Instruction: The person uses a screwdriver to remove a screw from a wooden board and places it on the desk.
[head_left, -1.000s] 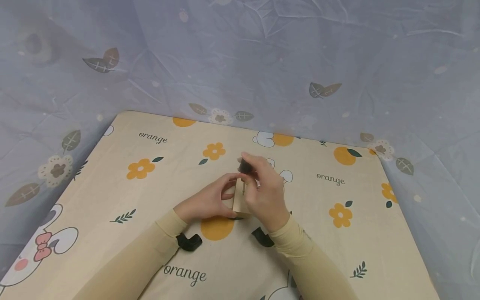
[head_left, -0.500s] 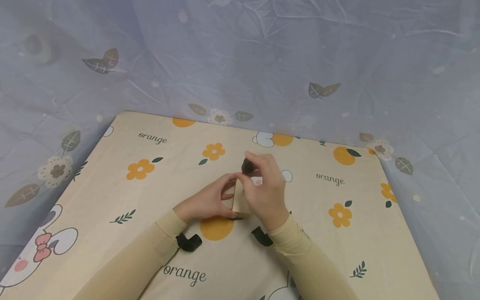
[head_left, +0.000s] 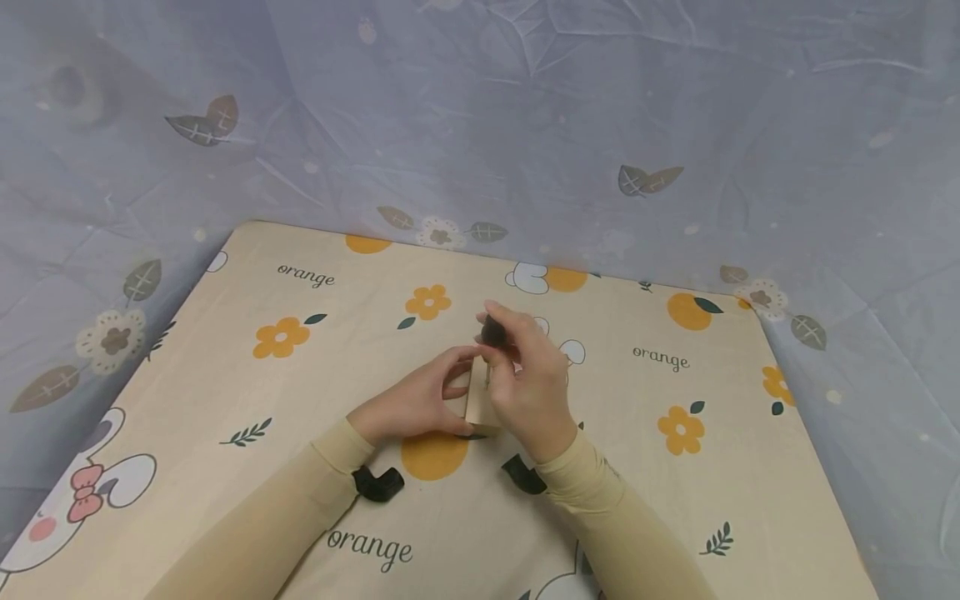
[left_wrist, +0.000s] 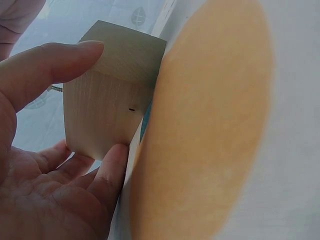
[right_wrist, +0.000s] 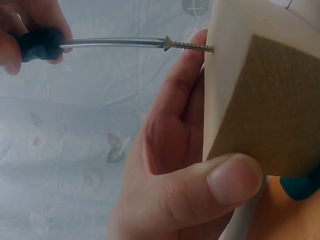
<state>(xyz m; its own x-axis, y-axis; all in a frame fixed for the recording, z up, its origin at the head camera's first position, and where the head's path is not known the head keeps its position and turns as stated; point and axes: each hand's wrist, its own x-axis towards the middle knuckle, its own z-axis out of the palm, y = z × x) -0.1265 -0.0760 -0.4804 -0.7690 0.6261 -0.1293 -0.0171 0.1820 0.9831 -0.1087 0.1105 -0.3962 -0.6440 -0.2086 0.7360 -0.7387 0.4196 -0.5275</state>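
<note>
My left hand [head_left: 422, 397] grips a pale wooden block [left_wrist: 107, 100] on the tabletop, thumb on one end and fingers on the other side. A brass-coloured screw [right_wrist: 190, 46] stands partly sunk in the block's upper face, most of its thread showing. Above the block, my right hand [head_left: 534, 383] holds a screwdriver by its black handle [head_left: 493, 332]. In the right wrist view the metal shaft [right_wrist: 115, 43] of the screwdriver lines up with the screw, its tip at the screw head. Part of the block is hidden behind the right hand in the head view.
The table wears a cream cloth [head_left: 315, 492] printed with oranges, flowers and rabbits. Black wrist pieces, a left one [head_left: 378, 485] and a right one [head_left: 525, 475], sit at the sleeves. A grey-blue patterned curtain [head_left: 480, 125] hangs behind the table.
My right fingers have shifted round the screwdriver handle, opening out half a second ago and closing in again now. The left hand and the block have stayed in place.
</note>
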